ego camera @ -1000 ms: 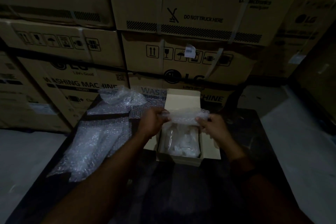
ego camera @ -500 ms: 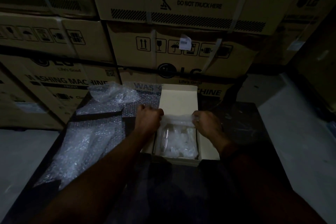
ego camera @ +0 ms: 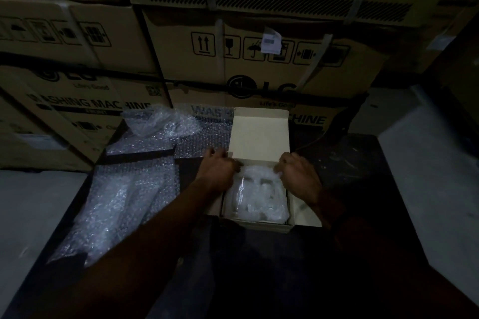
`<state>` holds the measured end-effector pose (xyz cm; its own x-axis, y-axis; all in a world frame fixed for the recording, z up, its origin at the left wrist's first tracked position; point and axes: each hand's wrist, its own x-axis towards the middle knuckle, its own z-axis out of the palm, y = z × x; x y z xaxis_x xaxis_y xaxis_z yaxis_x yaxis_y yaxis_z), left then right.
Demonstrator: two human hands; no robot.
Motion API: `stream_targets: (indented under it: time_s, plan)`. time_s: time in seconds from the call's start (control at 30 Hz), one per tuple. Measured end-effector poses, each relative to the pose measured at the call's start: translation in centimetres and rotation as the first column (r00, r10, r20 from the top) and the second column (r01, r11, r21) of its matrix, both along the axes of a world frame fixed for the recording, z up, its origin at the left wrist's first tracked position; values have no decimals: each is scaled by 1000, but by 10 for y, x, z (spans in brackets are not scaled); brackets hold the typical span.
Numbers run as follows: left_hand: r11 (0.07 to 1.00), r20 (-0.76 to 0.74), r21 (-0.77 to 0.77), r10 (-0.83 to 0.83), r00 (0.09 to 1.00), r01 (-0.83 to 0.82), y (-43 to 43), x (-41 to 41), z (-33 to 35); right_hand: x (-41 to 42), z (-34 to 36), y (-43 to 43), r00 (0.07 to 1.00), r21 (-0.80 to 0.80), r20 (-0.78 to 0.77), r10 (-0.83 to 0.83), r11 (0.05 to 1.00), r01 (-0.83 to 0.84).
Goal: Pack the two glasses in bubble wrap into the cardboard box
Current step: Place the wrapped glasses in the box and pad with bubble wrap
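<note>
A small open cardboard box (ego camera: pixel 269 226) stands on the dark table, its pale lid (ego camera: pixel 260 134) tilted up at the back. Inside lie bubble-wrapped glasses (ego camera: pixel 255 199), filling the box. My left hand (ego camera: pixel 219 169) is at the box's far left corner, fingers curled on the upper end of the wrap. At the far right corner, my right hand (ego camera: pixel 298 173) grips the same end of the wrap. Both hands hold the wrapped bundle low, down in the box against its back wall. How many glasses the wrap holds cannot be told.
Loose sheets of bubble wrap (ego camera: pixel 121 197) cover the table's left half, with a crumpled piece (ego camera: pixel 155 122) at the back. Large stacked cartons (ego camera: pixel 259 33) form a wall just behind the table (ego camera: pixel 350 163). Grey floor (ego camera: pixel 427 176) lies to both sides.
Both hands have brought the wrapped bundle down from above the box into it, and now sit lower, at the box's back corners. The camera has tilted downward.
</note>
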<state>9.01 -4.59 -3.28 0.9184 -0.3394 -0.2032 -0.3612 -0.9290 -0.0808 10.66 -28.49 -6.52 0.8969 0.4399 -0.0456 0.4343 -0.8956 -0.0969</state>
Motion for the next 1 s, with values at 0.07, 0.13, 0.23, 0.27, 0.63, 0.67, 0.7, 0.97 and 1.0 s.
stream_targets:
  time_s: [0.07, 0.13, 0.23, 0.27, 0.63, 0.67, 0.7, 0.97, 1.0]
  plan:
    - [999, -5, 47, 7, 1000, -7, -3, 1, -3, -5, 4, 3, 999, -63, 11, 42, 997, -41]
    - [996, 6, 83, 17, 1000, -18, -8, 0, -6, -10, 10, 6, 997, -169, 29, 70, 983, -64]
    - [991, 4, 135, 15, 1000, -15, -16, 1, -10, -15, 10, 9, 990, -265, 81, 117, 960, -92]
    - [986, -7, 166, 5, 1000, -4, -18, 1, -12, -17, 8, 9, 988, -297, 86, 130, 950, -99]
    - [995, 75, -81, 56, 996, -50, -5, -10, 7, -16, 30, 14, 987, -109, -109, 118, 986, -130]
    - [997, 74, -66, 55, 996, -50, -2, -13, 5, -18, 31, 16, 980, -37, -151, 129, 990, -136]
    - [998, 57, -40, 55, 997, -52, 0, -15, 2, -20, 29, 17, 969, 4, -203, 144, 989, -147]
    - [997, -102, 39, 66, 993, -62, -4, -17, 10, -16, 22, 36, 922, -50, -380, 80, 993, -107]
    - [997, -121, 61, 59, 991, -52, -6, -17, 12, -15, 22, 36, 913, -64, -404, 63, 993, -97]
